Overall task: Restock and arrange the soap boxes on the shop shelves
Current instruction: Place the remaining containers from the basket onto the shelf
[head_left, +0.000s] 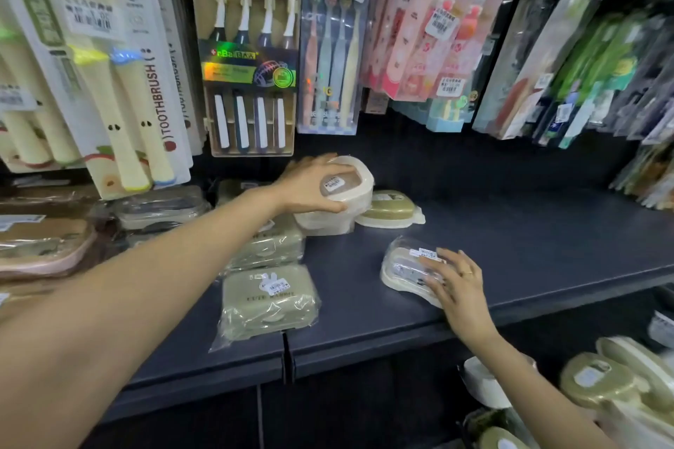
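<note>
My left hand (308, 184) grips a white oval soap box (359, 179) with a clear lid, tilted atop another white box (324, 224) at the back of the dark shelf (510, 230). My right hand (456, 284) rests with straight fingers on a cream soap box with a clear lid (403, 268) lying near the shelf's front edge. A green-lidded cream box (392, 210) sits just right of the white stack. Two olive green wrapped soap boxes lie to the left, one at the front (268, 299) and one behind it (270, 246).
Toothbrush packs (251, 47) hang above the shelf's back and overhang it. Pink and clear wrapped boxes (47, 244) crowd the left. More green and white soap boxes (598, 381) lie on the lower level at bottom right. Bare shelf stretches to the right.
</note>
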